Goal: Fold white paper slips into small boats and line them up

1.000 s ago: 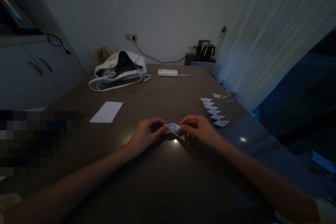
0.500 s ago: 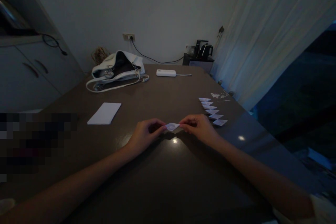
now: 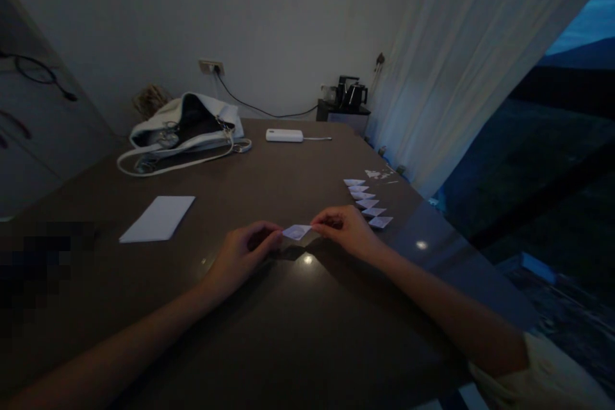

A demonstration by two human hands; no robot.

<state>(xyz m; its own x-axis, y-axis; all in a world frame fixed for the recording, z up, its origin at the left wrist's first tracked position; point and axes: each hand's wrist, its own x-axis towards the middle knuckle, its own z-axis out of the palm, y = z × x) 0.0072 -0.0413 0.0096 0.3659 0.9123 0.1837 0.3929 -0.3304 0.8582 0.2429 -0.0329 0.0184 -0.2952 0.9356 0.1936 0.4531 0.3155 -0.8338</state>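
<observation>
Between my hands is a small white folded paper boat (image 3: 296,232), held just above the table. My left hand (image 3: 245,250) pinches its left tip between thumb and fingers. At the opposite tip, my right hand (image 3: 346,229) pinches it the same way. Beyond my right hand stand several similar paper boats (image 3: 381,222) in a slanting row running away from me. A stack of white paper (image 3: 157,219) lies flat to the left, apart from my left hand.
An open white handbag (image 3: 187,131) lies at the back left of the brown table (image 3: 269,333). A white power bank (image 3: 284,135) with a short cable is at the far middle. Paper scraps (image 3: 379,174) lie near the right edge, beside the curtain (image 3: 408,77).
The camera view has turned to the right, so everything appears shifted left. Both hands still pinch the paper boat by its two tips.
</observation>
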